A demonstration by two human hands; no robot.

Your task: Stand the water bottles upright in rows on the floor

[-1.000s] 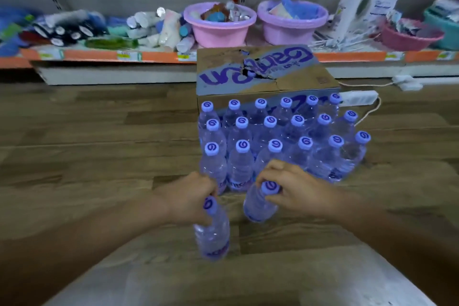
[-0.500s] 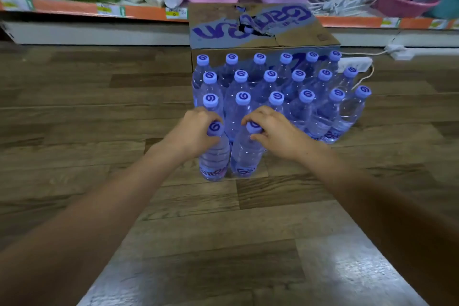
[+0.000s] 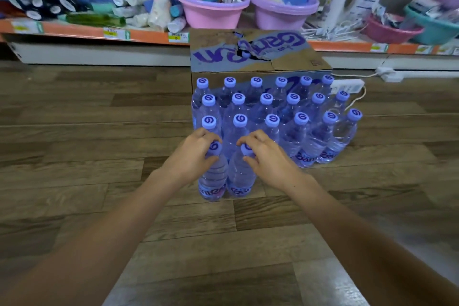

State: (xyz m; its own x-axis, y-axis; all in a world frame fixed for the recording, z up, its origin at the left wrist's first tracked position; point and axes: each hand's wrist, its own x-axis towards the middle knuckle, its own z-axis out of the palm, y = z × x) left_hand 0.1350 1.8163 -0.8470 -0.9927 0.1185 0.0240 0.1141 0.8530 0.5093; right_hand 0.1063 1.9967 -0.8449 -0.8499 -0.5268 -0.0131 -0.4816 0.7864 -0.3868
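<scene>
on the wooden floor (image 3: 74, 156) stand three rows of water bottles (image 3: 273, 111) with blue caps, upright and packed close, the far row against a cardboard box (image 3: 255, 54). nearer, two more bottles stand side by side and touching: the left hand (image 3: 191, 159) grips the neck of the left bottle (image 3: 213, 176), the right hand (image 3: 268, 156) pinches the cap of the right bottle (image 3: 242, 176). both seem to rest on the floor, though their bases are blurred. behind the box runs a low shelf (image 3: 87, 32) holding two pink basins (image 3: 211, 7).
</scene>
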